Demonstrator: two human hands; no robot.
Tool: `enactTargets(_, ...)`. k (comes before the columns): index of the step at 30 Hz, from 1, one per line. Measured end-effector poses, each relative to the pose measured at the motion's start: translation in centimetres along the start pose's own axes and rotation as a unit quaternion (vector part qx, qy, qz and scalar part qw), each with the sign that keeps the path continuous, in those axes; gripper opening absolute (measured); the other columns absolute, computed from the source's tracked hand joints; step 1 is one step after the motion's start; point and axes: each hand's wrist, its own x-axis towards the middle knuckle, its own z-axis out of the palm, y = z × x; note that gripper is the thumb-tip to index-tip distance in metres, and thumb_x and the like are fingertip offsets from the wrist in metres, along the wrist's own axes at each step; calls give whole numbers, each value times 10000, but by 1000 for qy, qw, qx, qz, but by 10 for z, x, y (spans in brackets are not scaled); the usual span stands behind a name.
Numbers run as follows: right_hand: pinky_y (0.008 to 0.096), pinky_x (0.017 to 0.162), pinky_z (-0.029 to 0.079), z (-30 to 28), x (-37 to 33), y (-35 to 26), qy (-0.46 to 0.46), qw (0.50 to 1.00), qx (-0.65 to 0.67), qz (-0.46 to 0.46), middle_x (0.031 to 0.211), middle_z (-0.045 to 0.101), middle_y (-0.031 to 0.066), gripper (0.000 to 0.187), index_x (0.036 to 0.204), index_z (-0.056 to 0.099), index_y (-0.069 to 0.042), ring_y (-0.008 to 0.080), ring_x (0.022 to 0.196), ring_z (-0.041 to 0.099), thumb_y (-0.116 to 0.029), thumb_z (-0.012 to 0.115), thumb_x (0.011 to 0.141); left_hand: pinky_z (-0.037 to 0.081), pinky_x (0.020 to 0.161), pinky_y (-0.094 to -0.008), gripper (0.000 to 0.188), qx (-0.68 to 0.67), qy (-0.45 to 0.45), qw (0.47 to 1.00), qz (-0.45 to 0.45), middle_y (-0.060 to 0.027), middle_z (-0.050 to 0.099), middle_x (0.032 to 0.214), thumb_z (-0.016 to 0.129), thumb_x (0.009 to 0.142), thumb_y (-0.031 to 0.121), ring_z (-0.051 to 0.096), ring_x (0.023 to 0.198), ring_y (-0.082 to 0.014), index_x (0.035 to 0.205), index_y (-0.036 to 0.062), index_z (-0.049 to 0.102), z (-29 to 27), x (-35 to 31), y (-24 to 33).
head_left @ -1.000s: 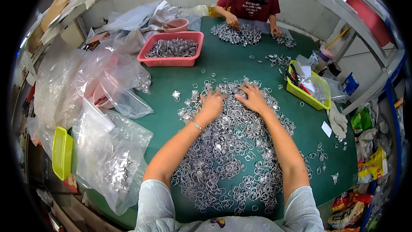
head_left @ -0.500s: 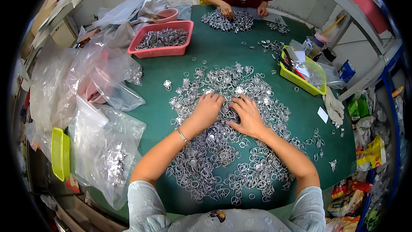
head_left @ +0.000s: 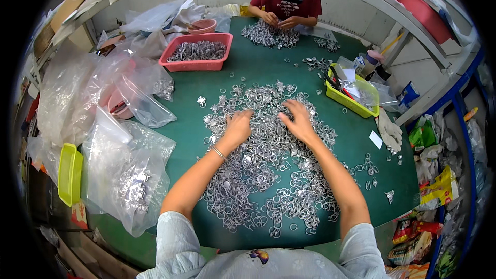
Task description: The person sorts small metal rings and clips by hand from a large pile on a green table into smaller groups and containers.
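A broad heap of small silvery metal rings (head_left: pixel 268 150), some bearing round flat discs, covers the middle of the green table (head_left: pixel 194 85). Over the heap's left upper part rests my left hand (head_left: pixel 238 127), a bracelet on its wrist, fingers bent down and apart among the rings. My right hand (head_left: pixel 298 121) lies at the heap's upper right, thumb and fingers spread. Between the two hands more loose rings show. I see no piece held in either hand; the left fingertips are partly hidden.
Across the table a person in a red shirt (head_left: pixel 281 1) handles another ring pile (head_left: pixel 268 35). A pink basin (head_left: pixel 227 56) of rings stands far left; a yellow-green basket (head_left: pixel 351 102) with tools sits right, near a glove (head_left: pixel 388 130). Plastic bags (head_left: pixel 129 150) crowd the left side.
My hands have moved apart: the left slid left, the right went slightly up and right. The view shifted a little. The other person's hands came together above their pile.
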Motion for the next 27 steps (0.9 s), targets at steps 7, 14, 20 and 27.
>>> enactTargets(7,458,1000,310,31,-33,-13,-47,998,-33,-39,1239,523,135,580,1222,539,-79,328,1193,426,-460,617,792,406,944,-407,411,20,5,993,119,-139,607,1075,509,650,-111,516,1026,-365,1011,36,640,-4,-23,5)
enactTargets(14,467,1007,291,14,-75,-41,-32,995,-37,-85,1236,475,184,571,1193,554,-140,366,1145,435,-391,712,705,418,898,-405,388,62,-32,985,155,-157,592,1097,528,644,-117,516,967,-370,984,31,641,-18,-57,23)
enactTargets(20,481,1009,281,4,-114,-71,-25,997,10,-66,1250,447,202,578,1179,529,-109,390,1160,413,-336,732,689,405,956,-400,338,77,-65,972,211,-168,566,1179,543,664,-94,494,1068,-375,974,2,637,-32,-100,42)
enactTargets(27,437,975,359,-13,-162,-95,-68,994,66,-57,1278,391,185,607,1203,474,-76,379,1167,419,-243,748,687,393,979,-424,401,7,-187,959,215,-189,514,1205,556,638,-112,435,1169,-374,1012,16,620,-37,-156,63)
